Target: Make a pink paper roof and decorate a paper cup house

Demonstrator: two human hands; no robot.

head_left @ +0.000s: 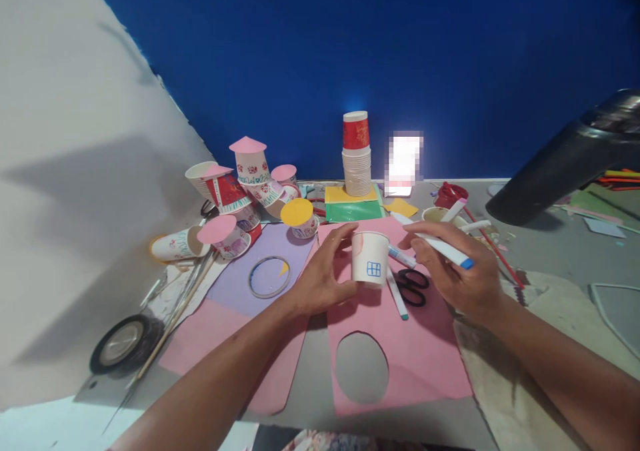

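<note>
A white paper cup (pixel 369 256) with a small blue window drawn on its side is held upright by my left hand (pixel 325 274), thumb and fingers around its left side. In my right hand (pixel 463 271) is a white marker (pixel 443 247) with a blue end, its other end pointing up and left, apart from the cup. Pink paper (pixel 420 364) with a round hole cut in it lies beneath the hands. On it, just right of the cup, are black-handled scissors (pixel 413 287) and a white marker with a teal end (pixel 399 296).
Decorated cups with pink cone tops (pixel 249 145) and a yellow-topped cup (pixel 299 214) stand at left. A cup stack (pixel 357 164) rises at the back. A black tape roll (pixel 123 344), a ring (pixel 269 277) and a black bottle (pixel 555 161) lie around.
</note>
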